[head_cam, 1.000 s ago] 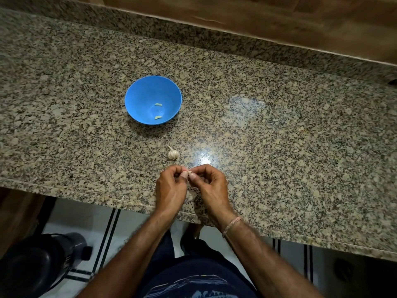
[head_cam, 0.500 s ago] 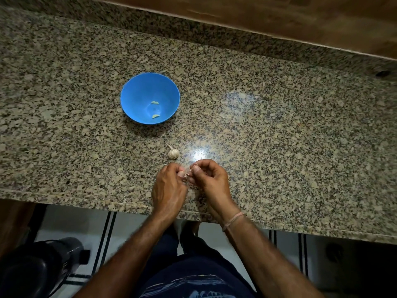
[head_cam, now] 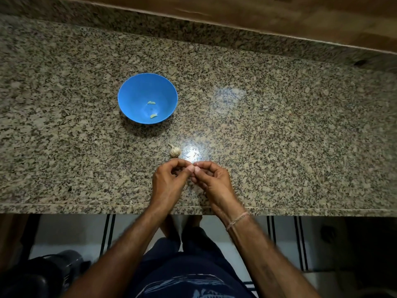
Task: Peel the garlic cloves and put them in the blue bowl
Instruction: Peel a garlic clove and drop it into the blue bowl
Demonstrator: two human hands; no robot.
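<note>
Left hand [head_cam: 168,182] and right hand [head_cam: 212,182] pinch a hidden garlic clove in curled fingers, likely mid-peel; the round blue plastic bowl [head_cam: 134,93] comes next.

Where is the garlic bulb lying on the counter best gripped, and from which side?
Grip the garlic bulb across its round body, thumb on one flank, fingers on the other, coming from above on the near side. Its thin stalk points away toward the blue bowl and looks too slight to hold; the plump body faces the person.
</note>
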